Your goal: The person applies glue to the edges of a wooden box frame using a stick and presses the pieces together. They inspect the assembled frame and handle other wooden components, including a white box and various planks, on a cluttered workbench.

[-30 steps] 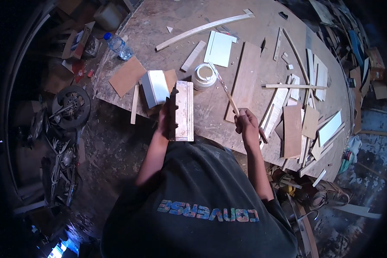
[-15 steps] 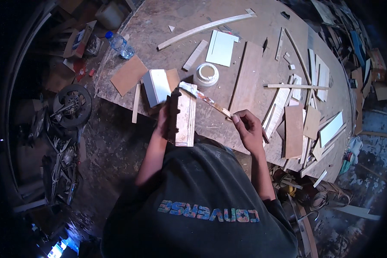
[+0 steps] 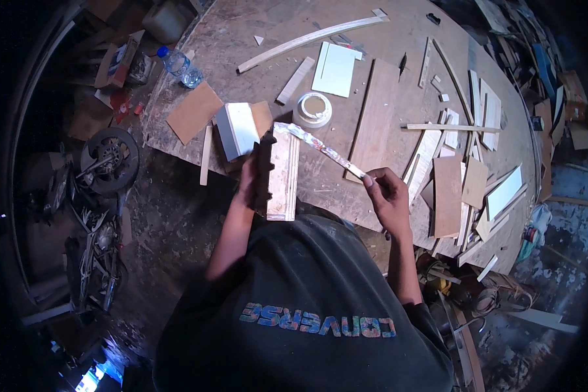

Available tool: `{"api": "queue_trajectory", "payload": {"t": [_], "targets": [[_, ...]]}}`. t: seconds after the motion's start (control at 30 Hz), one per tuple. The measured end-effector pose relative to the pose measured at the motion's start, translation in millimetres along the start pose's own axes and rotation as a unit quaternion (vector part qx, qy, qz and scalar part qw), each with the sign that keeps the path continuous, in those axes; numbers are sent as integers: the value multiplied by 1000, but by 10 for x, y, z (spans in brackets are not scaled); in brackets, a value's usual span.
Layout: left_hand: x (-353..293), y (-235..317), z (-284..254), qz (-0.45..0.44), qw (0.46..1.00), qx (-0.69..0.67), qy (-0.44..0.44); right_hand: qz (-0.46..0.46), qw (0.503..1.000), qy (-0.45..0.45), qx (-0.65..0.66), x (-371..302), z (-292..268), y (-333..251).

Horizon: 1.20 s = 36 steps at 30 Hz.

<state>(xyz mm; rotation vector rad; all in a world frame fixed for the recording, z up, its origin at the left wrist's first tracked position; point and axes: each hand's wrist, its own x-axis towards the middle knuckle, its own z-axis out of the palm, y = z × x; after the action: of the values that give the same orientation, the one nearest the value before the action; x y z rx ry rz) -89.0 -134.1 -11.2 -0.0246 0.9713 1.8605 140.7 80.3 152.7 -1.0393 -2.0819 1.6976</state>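
My left hand (image 3: pixel 247 185) is closed around a wooden box-like piece (image 3: pixel 283 179) with a dark notched edge, held upright past the table's front edge. Most of its fingers are hidden behind that piece. My right hand (image 3: pixel 392 196) pinches the lower end of a thin stick (image 3: pixel 330 153) smeared with white paste. The stick's far end lies at the top end of the wooden piece. Just beyond it stands an open white jar (image 3: pixel 314 108) with paste around its mouth. Left of the wooden piece, a white-and-grey block (image 3: pixel 240 132) rests on the table.
The wooden table (image 3: pixel 242 88) carries a long brown board (image 3: pixel 374 114), a curved strip (image 3: pixel 310 40), a white panel (image 3: pixel 335 68) and a brown panel (image 3: pixel 194 112). Many offcuts (image 3: pixel 447 196) lie to the right. A water bottle (image 3: pixel 179 66) stands at the left edge; a motorcycle wheel (image 3: pixel 109 163) is below.
My right hand has moved slightly right, carrying the stick along. The stick's far end stays at the wooden piece's top. My left hand has hardly moved.
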Motion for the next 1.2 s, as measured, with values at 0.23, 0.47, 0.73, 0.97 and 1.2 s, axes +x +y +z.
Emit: {"api": "queue_trajectory", "payload": {"t": [0.23,0.47,0.73,0.97,1.2], "targets": [[16,-28,-58,-8,1000,27,8,-20,999,30,24,-45,-87,4],[-113,152,414,-19,999,19,43,-27,999,-1,-30,24,23,-138],[-7,57,128,-59,996,19,61,-19,999,31,-36,-12,-102,-28],[-52,101,238,-61,997,-38,16,-51,998,8,-38,16,20,-148],[20,21,89,-54,998,-41,5,-10,998,25,-51,-56,-142,-76]]}}
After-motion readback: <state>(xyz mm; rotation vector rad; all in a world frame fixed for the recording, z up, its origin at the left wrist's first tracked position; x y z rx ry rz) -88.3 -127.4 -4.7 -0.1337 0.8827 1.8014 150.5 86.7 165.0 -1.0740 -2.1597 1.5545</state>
